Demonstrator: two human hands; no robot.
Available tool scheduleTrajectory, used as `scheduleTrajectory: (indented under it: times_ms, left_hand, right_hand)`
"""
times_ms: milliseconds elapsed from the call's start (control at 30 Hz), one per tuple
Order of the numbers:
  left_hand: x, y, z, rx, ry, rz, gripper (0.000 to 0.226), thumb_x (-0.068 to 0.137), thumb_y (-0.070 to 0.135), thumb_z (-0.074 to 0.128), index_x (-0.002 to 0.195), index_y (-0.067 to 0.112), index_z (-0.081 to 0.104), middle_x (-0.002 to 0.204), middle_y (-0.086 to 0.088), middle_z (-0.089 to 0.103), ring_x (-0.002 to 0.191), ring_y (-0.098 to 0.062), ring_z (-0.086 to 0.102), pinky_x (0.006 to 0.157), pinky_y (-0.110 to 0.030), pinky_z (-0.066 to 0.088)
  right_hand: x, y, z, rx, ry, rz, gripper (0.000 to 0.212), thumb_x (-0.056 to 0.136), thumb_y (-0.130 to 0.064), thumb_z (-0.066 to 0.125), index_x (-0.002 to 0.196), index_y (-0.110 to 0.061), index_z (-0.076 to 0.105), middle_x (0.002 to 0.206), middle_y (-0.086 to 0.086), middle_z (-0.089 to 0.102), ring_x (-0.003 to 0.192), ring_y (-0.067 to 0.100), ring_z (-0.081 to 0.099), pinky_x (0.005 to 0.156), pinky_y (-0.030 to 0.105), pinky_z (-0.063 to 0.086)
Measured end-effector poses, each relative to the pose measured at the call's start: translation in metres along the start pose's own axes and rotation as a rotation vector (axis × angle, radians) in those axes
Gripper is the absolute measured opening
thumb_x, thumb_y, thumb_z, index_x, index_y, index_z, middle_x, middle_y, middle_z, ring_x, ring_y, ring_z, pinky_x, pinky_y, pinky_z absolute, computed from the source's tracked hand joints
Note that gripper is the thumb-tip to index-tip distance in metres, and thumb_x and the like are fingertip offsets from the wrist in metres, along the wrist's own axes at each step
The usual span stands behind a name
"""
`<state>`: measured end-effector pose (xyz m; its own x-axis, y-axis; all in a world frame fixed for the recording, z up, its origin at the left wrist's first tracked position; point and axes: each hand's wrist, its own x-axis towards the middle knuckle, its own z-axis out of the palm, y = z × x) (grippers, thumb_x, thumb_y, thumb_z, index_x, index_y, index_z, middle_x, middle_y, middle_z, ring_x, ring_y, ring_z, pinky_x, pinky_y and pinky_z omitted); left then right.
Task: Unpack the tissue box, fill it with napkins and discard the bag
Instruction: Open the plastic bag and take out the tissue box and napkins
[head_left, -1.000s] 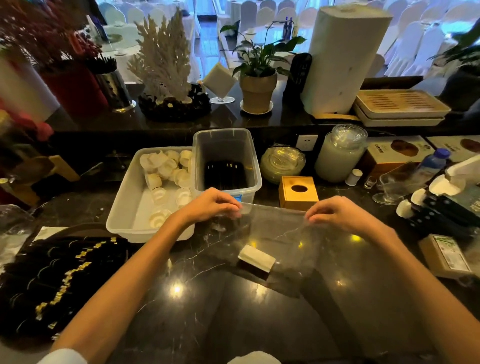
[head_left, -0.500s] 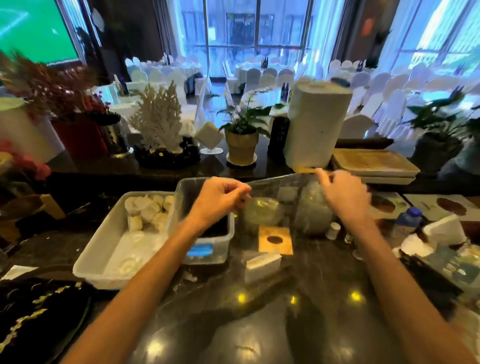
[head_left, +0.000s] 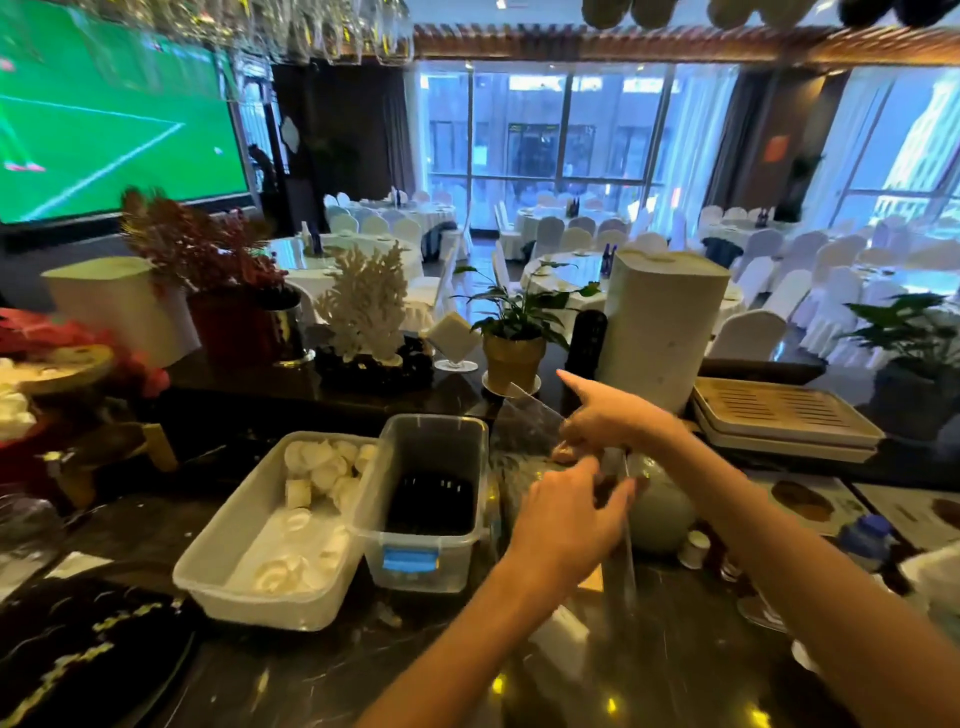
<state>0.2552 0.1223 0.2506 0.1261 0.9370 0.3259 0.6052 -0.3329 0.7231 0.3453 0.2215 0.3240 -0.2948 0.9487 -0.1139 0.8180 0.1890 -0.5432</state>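
Above counter, hands (head_left: 576, 525) pinching bag (head_left: 527, 423)

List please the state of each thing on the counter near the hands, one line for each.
Clear plastic bag: lifted off the counter, gathered between both hands.
Left hand: pinching the bag.
Right hand: gripping the bag, index finger extended.
Clear bin: open, dark items inside.
White bin: open, holding white pieces.
White block: lying on the counter under the left forearm.
Small bottle: capped, upright.
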Motion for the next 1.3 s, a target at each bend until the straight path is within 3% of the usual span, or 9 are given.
scheduleTrajectory:
  times_ms: [133,200,267,333,467,733,900,1200,1300]
  left_hand:
    - [0.015,-0.04,-0.047,-0.063,0.355,0.095,0.056,0.089,0.046,0.059,0.139,0.025,0.047,0.142,0.0,0.052,0.133,-0.012,0.044,0.112,-0.034,0.038]
    - [0.038,-0.055,-0.076,-0.16,0.242,-0.007,0.078,0.087,0.038,0.067,0.151,0.024,0.025,0.154,-0.002,0.034,0.145,-0.017,0.025,0.118,-0.037,0.024]
    - [0.058,-0.056,-0.096,-0.501,-0.017,-0.062,0.066,0.091,0.024,0.065,0.148,0.021,0.031,0.139,-0.004,0.054,0.133,-0.018,0.048,0.111,-0.037,0.039]
    - [0.071,-0.052,-0.103,-0.674,-0.153,0.002,0.029,0.093,0.015,0.061,0.123,0.016,0.061,0.105,-0.005,0.075,0.096,-0.018,0.072,0.087,-0.032,0.058]
    - [0.083,-0.04,-0.104,-0.755,-0.063,0.04,0.017,0.094,0.016,0.06,0.098,0.003,0.072,0.084,-0.008,0.077,0.066,-0.017,0.073,0.056,-0.025,0.057]
    - [0.095,-0.028,-0.111,-0.79,-0.124,0.078,0.028,0.099,0.013,0.05,0.114,-0.005,0.065,0.102,-0.021,0.073,0.078,-0.024,0.073,0.07,-0.029,0.059]
    - [0.101,-0.01,-0.095,-0.746,-0.088,0.062,0.029,0.1,0.017,0.05,0.11,-0.004,0.066,0.107,-0.023,0.073,0.086,-0.032,0.072,0.069,-0.034,0.056]
    - [0.099,-0.018,-0.099,-0.701,-0.184,0.202,0.021,0.097,0.017,0.055,0.114,0.012,0.067,0.102,0.0,0.077,0.091,-0.02,0.074,0.07,-0.023,0.058]
    - [0.102,-0.022,-0.104,-0.711,-0.166,0.185,0.02,0.097,0.014,0.055,0.109,0.019,0.07,0.101,0.001,0.078,0.09,-0.018,0.075,0.071,-0.023,0.059]
  right_hand:
    - [-0.03,0.001,-0.039,0.245,-0.201,-0.084,0.08,0.088,0.009,0.06,0.153,-0.024,0.025,0.107,0.005,0.075,0.099,0.027,0.073,0.083,0.036,0.06]
    - [-0.044,-0.002,-0.059,0.194,-0.263,-0.174,0.076,0.089,0.012,0.055,0.15,-0.026,0.031,0.11,0.007,0.075,0.096,0.027,0.074,0.085,0.038,0.06]
    - [-0.052,-0.007,-0.072,0.118,-0.307,-0.254,0.073,0.091,0.011,0.054,0.148,-0.03,0.035,0.114,0.007,0.074,0.097,0.025,0.074,0.087,0.038,0.06]
    - [-0.054,-0.007,-0.081,0.081,-0.283,-0.298,0.068,0.093,0.009,0.054,0.145,-0.032,0.038,0.115,0.006,0.074,0.099,0.024,0.074,0.088,0.037,0.059]
    - [-0.053,0.013,-0.1,0.061,-0.034,-0.325,0.048,0.092,-0.011,0.062,0.136,-0.028,0.053,0.095,-0.005,0.079,0.089,0.012,0.075,0.082,0.03,0.06]
    - [-0.053,0.063,-0.106,0.073,0.121,-0.254,0.02,0.087,-0.023,0.066,0.105,-0.029,0.071,0.096,-0.004,0.078,0.093,0.017,0.074,0.086,0.035,0.06]
    - [-0.047,0.024,-0.086,-0.089,0.541,-0.402,0.035,0.084,-0.042,0.063,0.115,-0.028,0.069,0.11,-0.007,0.072,0.098,0.01,0.068,0.088,0.035,0.056]
    - [-0.015,-0.024,-0.068,0.164,0.36,-0.43,0.013,0.089,-0.022,0.069,0.096,-0.014,0.076,0.085,-0.004,0.072,0.082,0.012,0.069,0.081,0.029,0.056]
    - [-0.009,-0.031,-0.057,0.058,0.528,-0.471,0.015,0.087,-0.024,0.071,0.099,-0.016,0.075,0.09,-0.006,0.071,0.083,0.011,0.066,0.077,0.027,0.053]
